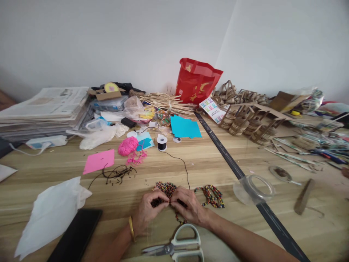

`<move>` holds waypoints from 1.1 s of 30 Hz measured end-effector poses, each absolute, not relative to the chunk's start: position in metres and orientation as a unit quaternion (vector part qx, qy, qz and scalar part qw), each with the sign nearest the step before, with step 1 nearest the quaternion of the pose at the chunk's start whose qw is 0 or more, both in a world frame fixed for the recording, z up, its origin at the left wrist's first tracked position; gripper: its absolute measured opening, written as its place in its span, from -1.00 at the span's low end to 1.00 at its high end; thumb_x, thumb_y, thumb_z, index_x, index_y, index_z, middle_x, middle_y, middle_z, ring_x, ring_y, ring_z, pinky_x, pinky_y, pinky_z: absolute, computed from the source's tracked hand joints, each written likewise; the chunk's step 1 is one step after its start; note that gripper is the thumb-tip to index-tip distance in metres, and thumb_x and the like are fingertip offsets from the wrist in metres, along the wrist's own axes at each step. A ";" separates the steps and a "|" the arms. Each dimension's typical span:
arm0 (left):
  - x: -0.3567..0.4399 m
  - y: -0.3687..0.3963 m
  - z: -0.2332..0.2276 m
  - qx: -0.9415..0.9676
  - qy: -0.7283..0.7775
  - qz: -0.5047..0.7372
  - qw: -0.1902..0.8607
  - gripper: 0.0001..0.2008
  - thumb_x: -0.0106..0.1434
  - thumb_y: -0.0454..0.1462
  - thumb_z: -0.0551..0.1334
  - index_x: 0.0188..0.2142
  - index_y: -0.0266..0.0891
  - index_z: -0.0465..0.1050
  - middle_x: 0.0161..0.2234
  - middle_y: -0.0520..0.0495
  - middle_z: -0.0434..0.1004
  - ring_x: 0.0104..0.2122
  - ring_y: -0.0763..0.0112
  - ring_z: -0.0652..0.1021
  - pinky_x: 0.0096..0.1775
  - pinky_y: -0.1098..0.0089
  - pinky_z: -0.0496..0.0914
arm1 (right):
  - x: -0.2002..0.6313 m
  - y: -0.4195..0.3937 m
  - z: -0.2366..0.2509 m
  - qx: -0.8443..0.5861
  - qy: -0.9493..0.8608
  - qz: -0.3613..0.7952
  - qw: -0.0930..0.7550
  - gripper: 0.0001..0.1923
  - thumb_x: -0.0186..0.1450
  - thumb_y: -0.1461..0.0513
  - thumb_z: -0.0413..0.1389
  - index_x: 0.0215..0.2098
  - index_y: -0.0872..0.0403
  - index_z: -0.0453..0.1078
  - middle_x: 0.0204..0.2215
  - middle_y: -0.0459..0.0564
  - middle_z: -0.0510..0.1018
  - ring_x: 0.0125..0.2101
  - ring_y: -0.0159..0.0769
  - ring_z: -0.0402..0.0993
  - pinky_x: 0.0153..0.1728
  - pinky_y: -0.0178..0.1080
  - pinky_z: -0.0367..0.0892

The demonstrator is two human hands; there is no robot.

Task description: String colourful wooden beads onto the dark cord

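Note:
My left hand and my right hand meet at the table's near edge, fingertips pinched together on a strand of small multicoloured beads. A thin black cord runs from between my hands up to a black thread spool. A finished beaded loop lies just right of my right hand. White-handled scissors lie directly below my hands. Cut black cord scraps lie to the upper left.
A pink yarn ball, pink paper and blue paper lie mid-table. A white bag and black phone sit near left. A tape roll, newspapers, a red bag and woven baskets surround.

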State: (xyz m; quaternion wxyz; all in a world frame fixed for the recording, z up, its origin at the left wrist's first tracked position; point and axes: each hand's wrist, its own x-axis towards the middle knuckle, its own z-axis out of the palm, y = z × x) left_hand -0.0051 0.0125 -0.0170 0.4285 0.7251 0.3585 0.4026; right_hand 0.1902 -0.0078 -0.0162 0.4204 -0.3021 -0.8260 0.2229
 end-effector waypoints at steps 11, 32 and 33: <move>-0.005 0.012 -0.014 0.717 0.378 0.391 0.436 -0.94 0.02 -0.41 0.32 -0.50 -0.25 0.57 -0.51 -0.03 0.62 -0.47 0.37 0.55 -0.34 0.44 0.40 | 0.192 -0.009 -0.016 -0.311 -0.825 0.232 0.410 -0.87 0.40 0.25 -0.03 -0.28 0.09 0.31 -0.41 0.03 0.48 -0.37 -0.29 0.37 -0.33 -0.27 0.29; -0.003 0.010 -0.012 0.735 0.365 0.391 0.417 -0.95 0.06 -0.39 0.31 -0.49 -0.25 0.55 -0.51 -0.04 0.61 -0.47 0.37 0.56 -0.36 0.43 0.43 | 0.193 -0.007 -0.017 -0.302 -0.829 0.220 0.417 -0.86 0.40 0.24 -0.05 -0.28 0.09 0.29 -0.43 0.03 0.47 -0.37 -0.28 0.36 -0.33 -0.27 0.29; -0.003 0.010 -0.012 0.735 0.365 0.392 0.416 -0.95 0.06 -0.40 0.31 -0.49 -0.26 0.54 -0.51 -0.04 0.61 -0.47 0.37 0.56 -0.36 0.43 0.43 | 0.193 -0.007 -0.017 -0.299 -0.830 0.222 0.415 -0.86 0.40 0.24 -0.05 -0.28 0.10 0.29 -0.43 0.03 0.47 -0.37 -0.28 0.36 -0.33 -0.27 0.29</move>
